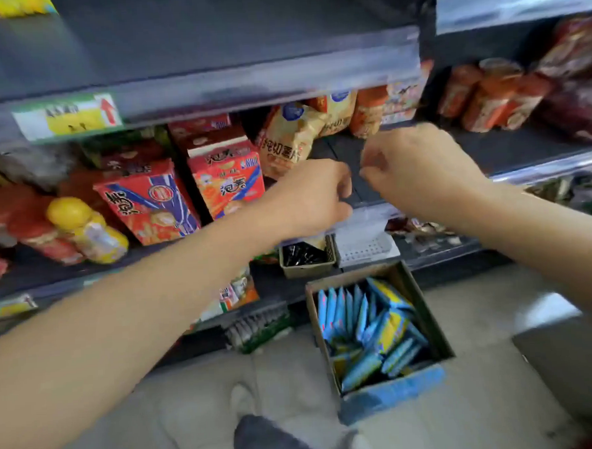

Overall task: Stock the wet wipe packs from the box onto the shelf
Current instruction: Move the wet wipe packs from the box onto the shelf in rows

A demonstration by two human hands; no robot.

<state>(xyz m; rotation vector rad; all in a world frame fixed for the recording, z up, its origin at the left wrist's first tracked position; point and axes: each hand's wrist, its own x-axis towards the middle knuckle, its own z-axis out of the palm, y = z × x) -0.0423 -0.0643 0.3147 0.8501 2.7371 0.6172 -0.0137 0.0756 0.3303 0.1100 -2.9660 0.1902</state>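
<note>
**A:** Wet wipe packs (368,327), where are they?

**B:** All the ones I can see are down in the box (392,396), blue and yellow. Most stand on edge in a row and a few lie loose on top. None that I can make out is on the shelf (356,152).

**A:** And the box?

**B:** It's on the floor with its flaps open, right under the hands, probably so each reach is a short one straight down.

**A:** What are the hands doing?

**B:** Both are up at the shelf, close together but not touching. The left hand (312,197) is at the front lip and the right hand (418,169) is just over a bare dark patch. Their fingers are curled in, and I see nothing in either, though the picture is blurred.

**A:** Why that patch?

**B:** I'd judge it's the slot meant for the packs. It's the one gap between the chip bags (288,139) and the orange packets (367,112) further right. Red cartons (228,178) fill the shelf to the left.

**A:** So how far along is it?

**B:** Barely started, I'd say, with the box this full.
</note>
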